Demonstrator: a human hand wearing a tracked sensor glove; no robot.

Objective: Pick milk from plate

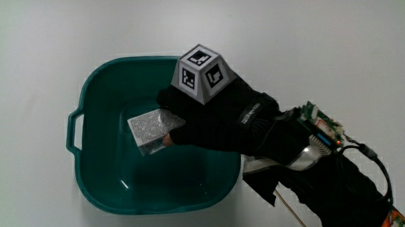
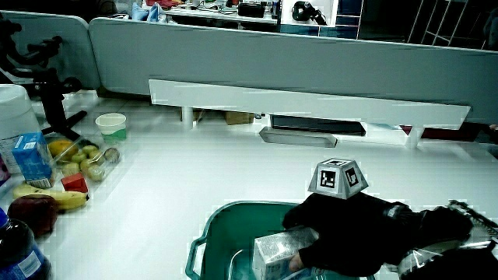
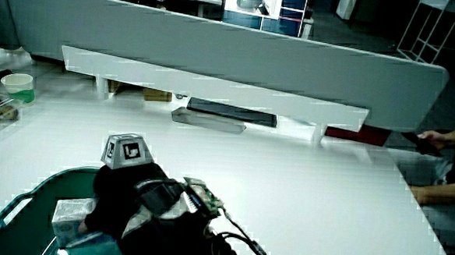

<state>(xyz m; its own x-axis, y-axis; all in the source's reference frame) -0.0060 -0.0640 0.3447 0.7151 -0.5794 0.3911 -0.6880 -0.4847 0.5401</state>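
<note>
A silver-grey milk carton lies inside a teal tub with handles, which stands in for the plate. The gloved hand reaches into the tub from the person's side, its fingers curled around the carton's end. The patterned cube sits on the hand's back. In both side views the carton shows in the tub with the hand closed on it.
In a side view, a blue carton, bananas, a red block, a jar, a pale cup and a dark bottle stand at the table's edge. A low partition runs along the table.
</note>
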